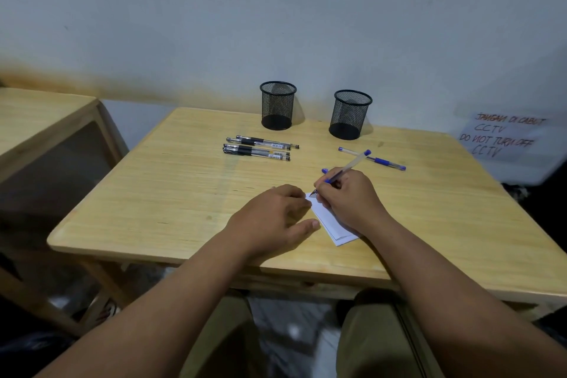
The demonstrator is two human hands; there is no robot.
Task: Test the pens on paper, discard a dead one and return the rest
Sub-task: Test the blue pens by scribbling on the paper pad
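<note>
My right hand (349, 196) grips a blue pen (352, 164) with its tip down on the far corner of a small white paper (333, 224) in the middle of the wooden table (171, 193). My left hand (273, 218) lies flat beside the paper, fingertips pressing its left edge. A blue pen cap (324, 170) lies just behind my right hand. Another blue pen (372, 159) lies to the right. Several black pens (259, 147) lie in a row at the centre back. Two black mesh cups, left (277, 105) and right (350, 114), stand at the back and look empty.
A second wooden table (40, 113) stands to the left, with a gap between. The wall runs right behind the cups. A handwritten CCTV notice (503, 136) hangs at the right. My knees sit under the near table edge.
</note>
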